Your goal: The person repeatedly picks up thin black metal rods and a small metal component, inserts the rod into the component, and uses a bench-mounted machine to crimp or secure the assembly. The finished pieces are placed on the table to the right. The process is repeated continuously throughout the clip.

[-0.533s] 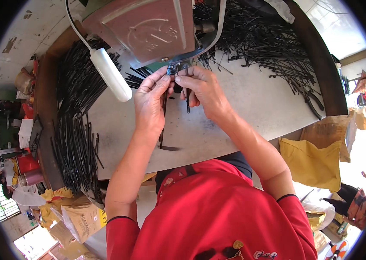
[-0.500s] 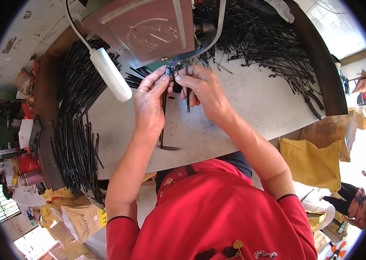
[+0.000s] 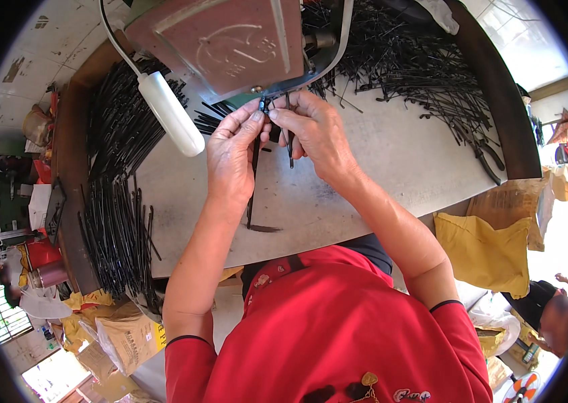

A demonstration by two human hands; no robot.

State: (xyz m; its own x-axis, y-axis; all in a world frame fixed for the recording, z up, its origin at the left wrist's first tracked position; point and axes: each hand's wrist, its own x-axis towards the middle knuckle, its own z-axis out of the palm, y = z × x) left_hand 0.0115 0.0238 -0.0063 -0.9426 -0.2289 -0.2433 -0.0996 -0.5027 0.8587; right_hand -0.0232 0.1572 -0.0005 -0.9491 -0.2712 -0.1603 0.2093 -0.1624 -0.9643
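Observation:
Under the reddish machine head (image 3: 220,47), my two hands work close together. My left hand (image 3: 231,158) is closed, thumb against fingers, on a thin black rod (image 3: 253,188) that hangs down toward the table's near edge. A small dark fitting (image 3: 264,106) sits at the rod's upper end, between my fingertips. My right hand (image 3: 319,134) is closed too; its thumb and forefinger pinch at that fitting. A second thin dark rod (image 3: 291,153) runs down through the right fingers. The exact contact at the fingertips is too small to make out.
Black rods lie in stacks (image 3: 119,228) on the left and in a tangled heap (image 3: 411,74) at the back right. Pliers (image 3: 485,158) rest near the right rim. A white lamp (image 3: 171,114) hangs left of my hands. Yellow sacks (image 3: 485,248) and another person (image 3: 556,312) are at right.
Both hands stay under the machine; the right fingers have shifted slightly at the fitting, and the rod in them has moved a little upward. The other person at right has moved.

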